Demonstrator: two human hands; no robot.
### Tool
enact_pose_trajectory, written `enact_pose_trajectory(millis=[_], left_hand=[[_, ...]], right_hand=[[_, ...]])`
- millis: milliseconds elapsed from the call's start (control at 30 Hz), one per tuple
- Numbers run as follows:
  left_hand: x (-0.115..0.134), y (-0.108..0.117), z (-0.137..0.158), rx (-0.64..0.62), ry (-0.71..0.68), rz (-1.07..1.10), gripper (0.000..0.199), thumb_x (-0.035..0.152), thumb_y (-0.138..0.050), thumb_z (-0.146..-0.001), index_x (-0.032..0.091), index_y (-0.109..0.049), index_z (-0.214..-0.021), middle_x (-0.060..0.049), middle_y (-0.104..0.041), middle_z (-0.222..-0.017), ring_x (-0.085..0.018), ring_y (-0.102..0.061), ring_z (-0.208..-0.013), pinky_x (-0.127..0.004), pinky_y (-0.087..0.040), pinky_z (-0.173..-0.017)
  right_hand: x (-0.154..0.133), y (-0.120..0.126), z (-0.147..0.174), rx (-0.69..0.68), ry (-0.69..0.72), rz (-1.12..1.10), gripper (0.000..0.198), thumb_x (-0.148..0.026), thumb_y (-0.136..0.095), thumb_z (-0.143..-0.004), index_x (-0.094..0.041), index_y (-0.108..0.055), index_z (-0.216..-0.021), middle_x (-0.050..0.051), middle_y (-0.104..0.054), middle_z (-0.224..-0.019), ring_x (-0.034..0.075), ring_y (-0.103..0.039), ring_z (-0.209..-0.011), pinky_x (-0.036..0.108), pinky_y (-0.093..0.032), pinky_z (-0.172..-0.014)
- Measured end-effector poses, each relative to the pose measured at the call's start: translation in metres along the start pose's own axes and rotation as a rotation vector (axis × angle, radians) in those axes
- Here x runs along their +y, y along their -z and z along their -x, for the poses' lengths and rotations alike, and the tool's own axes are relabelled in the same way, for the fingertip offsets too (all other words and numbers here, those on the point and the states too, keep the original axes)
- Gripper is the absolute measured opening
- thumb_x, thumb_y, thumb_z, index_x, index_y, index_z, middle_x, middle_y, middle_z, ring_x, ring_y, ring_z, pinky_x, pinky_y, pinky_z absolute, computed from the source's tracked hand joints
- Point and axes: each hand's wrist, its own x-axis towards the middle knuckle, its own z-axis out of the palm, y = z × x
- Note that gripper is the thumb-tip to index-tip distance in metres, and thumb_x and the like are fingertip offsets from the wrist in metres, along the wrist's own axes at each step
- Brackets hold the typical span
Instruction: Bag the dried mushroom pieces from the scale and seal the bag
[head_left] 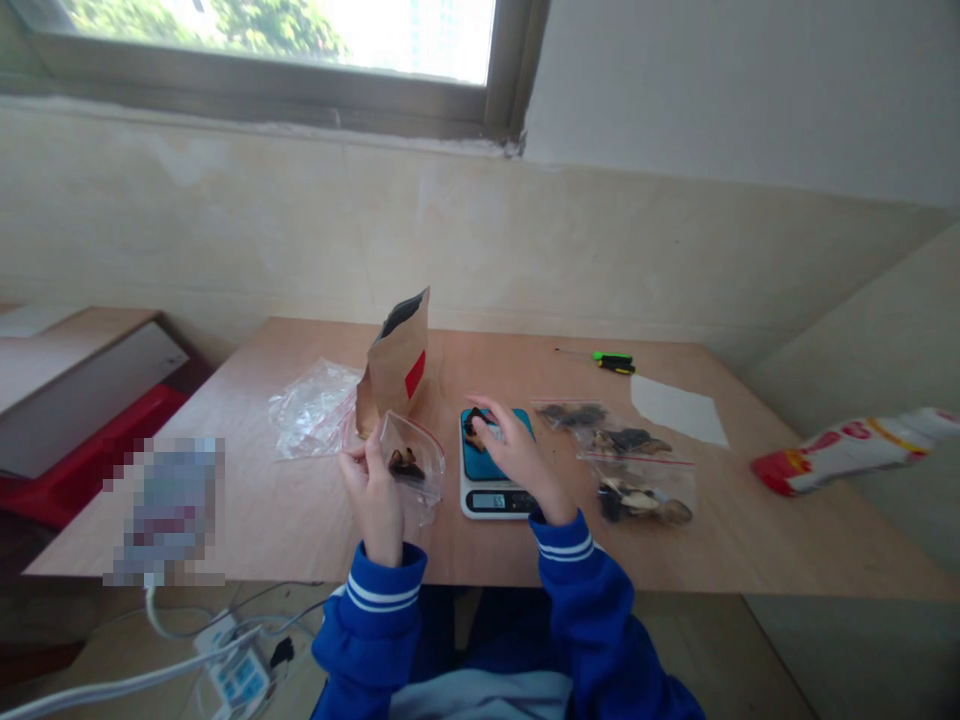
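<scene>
My left hand (373, 492) holds up a small clear zip bag (417, 459) with a few dark dried pieces inside, its mouth open. My right hand (513, 450) hovers over the blue tray (487, 463) of a small white kitchen scale (480, 499), its fingers pinched around a dark piece on the tray. The scale's display shows digits that I cannot read surely. A brown paper pouch (395, 367) with a red label stands open just behind the zip bag.
Three filled zip bags (626, 465) lie right of the scale. A heap of empty clear bags (311, 408) lies left of the pouch. A green-handled tool (613, 362) and white paper (677, 409) lie far right. A power strip (238, 672) sits on the floor below.
</scene>
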Motion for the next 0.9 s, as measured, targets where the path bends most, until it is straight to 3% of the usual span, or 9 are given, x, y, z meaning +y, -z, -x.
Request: enact_pose_trajectory(millis=[133, 300, 400, 500, 600, 667, 800, 900], left_hand=[[-0.001, 0.001, -0.003, -0.020, 0.107, 0.123, 0.028, 0.046, -0.056, -0.083, 0.022, -0.041, -0.078, 0.000, -0.060, -0.083, -0.016, -0.064, -0.086, -0.030, -0.050, -0.075], [0.004, 0.000, -0.001, 0.005, 0.199, 0.261, 0.027, 0.042, -0.058, -0.080, 0.022, -0.041, -0.079, -0.004, -0.064, -0.093, -0.019, -0.065, -0.095, -0.030, -0.050, -0.073], [0.003, 0.000, -0.001, -0.015, 0.186, 0.240, 0.029, 0.044, -0.058, -0.080, 0.022, -0.040, -0.079, -0.003, -0.065, -0.091, -0.019, -0.065, -0.095, -0.031, -0.050, -0.076], [0.001, -0.001, 0.001, -0.020, 0.164, 0.221, 0.030, 0.046, -0.059, -0.080, 0.022, -0.041, -0.079, -0.003, -0.065, -0.090, -0.020, -0.065, -0.095, -0.033, -0.049, -0.080], [-0.001, -0.003, 0.004, -0.034, 0.171, 0.230, 0.031, 0.046, -0.060, -0.080, 0.021, -0.042, -0.079, -0.003, -0.065, -0.090, -0.020, -0.065, -0.095, -0.035, -0.048, -0.083], [-0.001, -0.005, 0.007, -0.046, 0.179, 0.242, 0.030, 0.046, -0.060, -0.080, 0.021, -0.043, -0.079, -0.003, -0.065, -0.090, -0.020, -0.065, -0.095, -0.035, -0.048, -0.083], [-0.001, -0.008, 0.011, -0.058, 0.199, 0.281, 0.030, 0.047, -0.060, -0.081, 0.021, -0.044, -0.081, -0.002, -0.065, -0.090, -0.019, -0.066, -0.091, -0.034, -0.050, -0.080], [-0.001, -0.007, 0.011, -0.055, 0.229, 0.294, 0.030, 0.046, -0.061, -0.081, 0.021, -0.044, -0.083, -0.003, -0.065, -0.092, -0.020, -0.066, -0.091, -0.034, -0.051, -0.079]], right_hand=[[0.041, -0.005, -0.010, -0.145, 0.044, 0.439, 0.057, -0.028, -0.065, -0.084, -0.013, -0.049, -0.137, 0.021, -0.045, -0.147, 0.032, -0.034, -0.142, 0.057, -0.022, -0.117], [0.045, -0.007, -0.010, -0.211, 0.166, 0.588, 0.034, -0.018, -0.060, -0.088, -0.014, -0.060, -0.121, 0.017, -0.064, -0.126, 0.030, -0.057, -0.122, 0.058, -0.025, -0.115], [0.039, -0.005, -0.009, -0.185, 0.209, 0.564, 0.027, -0.013, -0.060, -0.087, -0.015, -0.064, -0.114, 0.012, -0.071, -0.113, 0.027, -0.065, -0.108, 0.056, -0.029, -0.112], [0.029, -0.005, -0.009, -0.088, 0.179, 0.443, 0.027, -0.010, -0.063, -0.084, -0.015, -0.065, -0.111, 0.012, -0.072, -0.110, 0.026, -0.065, -0.106, 0.051, -0.038, -0.106], [0.007, -0.011, -0.009, 0.092, 0.110, 0.179, 0.028, -0.020, -0.062, -0.087, -0.018, -0.064, -0.115, 0.010, -0.071, -0.112, 0.023, -0.066, -0.102, 0.038, -0.050, -0.093], [-0.014, -0.016, -0.006, 0.137, 0.104, 0.041, 0.032, -0.029, -0.060, -0.089, -0.021, -0.062, -0.121, 0.008, -0.070, -0.116, 0.020, -0.066, -0.102, 0.034, -0.052, -0.090], [-0.048, -0.020, 0.000, -0.095, 0.224, 0.045, 0.054, -0.042, -0.067, -0.084, -0.024, -0.054, -0.134, 0.009, -0.063, -0.130, 0.024, -0.058, -0.120, 0.040, -0.043, -0.104], [-0.044, -0.015, 0.000, -0.113, 0.221, 0.053, 0.064, -0.047, -0.067, -0.083, -0.025, -0.047, -0.140, 0.009, -0.056, -0.138, 0.024, -0.050, -0.129, 0.041, -0.040, -0.108]])
